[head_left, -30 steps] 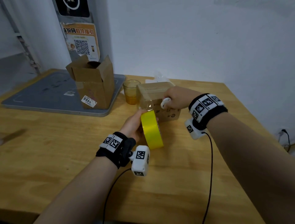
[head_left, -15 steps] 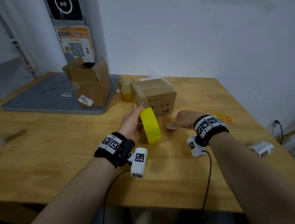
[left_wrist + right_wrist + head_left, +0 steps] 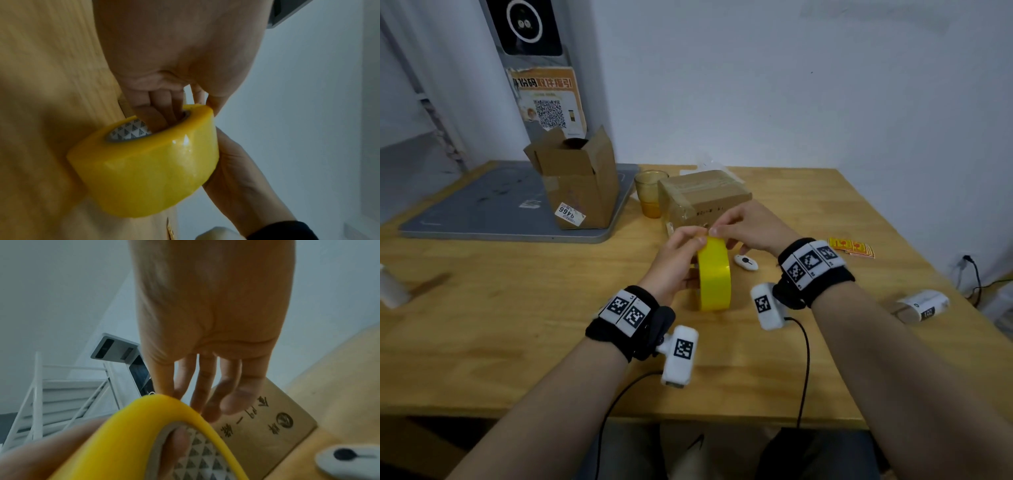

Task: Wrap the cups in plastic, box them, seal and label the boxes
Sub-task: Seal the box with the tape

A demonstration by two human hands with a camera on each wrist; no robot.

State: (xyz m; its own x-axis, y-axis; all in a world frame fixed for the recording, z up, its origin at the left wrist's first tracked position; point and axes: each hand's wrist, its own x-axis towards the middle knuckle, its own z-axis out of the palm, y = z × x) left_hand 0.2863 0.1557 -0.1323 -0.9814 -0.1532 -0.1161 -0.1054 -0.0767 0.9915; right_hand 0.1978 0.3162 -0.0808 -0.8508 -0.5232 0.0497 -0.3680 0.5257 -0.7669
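Yellow packing tape roll (image 3: pixel 714 274), standing on edge on the wooden table (image 3: pixel 517 325), is serving as the landmark here. The left hand (image 3: pixel 677 263) is gripping it, with fingers (image 3: pixel 162 112) hooked into the core, whose grey lining is printed with small triangles. The right hand (image 3: pixel 748 226) is reaching the top of the roll, fingertips (image 3: pixel 232 404) lying at its upper rim; whether they are pinching the tape end cannot be told. Just behind the roll a closed cardboard box (image 3: pixel 705 198) is sitting, clear tape running over its top and printed characters plus a round logo showing on its near side, too blurred to read. Beside that box, away from the roll to the left, an amber glass cup (image 3: pixel 650 195) is standing. Further left of the roll an open cardboard box (image 3: pixel 578 185) is resting on a grey mat (image 3: pixel 482 209), its sticker reading "9466". Just right of the roll a small white cutter (image 3: pixel 745 262) is lying. Further right, red-and-yellow labels (image 3: pixel 852 246) are lying flat, and a white label roll (image 3: pixel 924 305) marked "102" is lying near the table edge. On the wall behind, an orange poster (image 3: pixel 548 99) is showing a QR code
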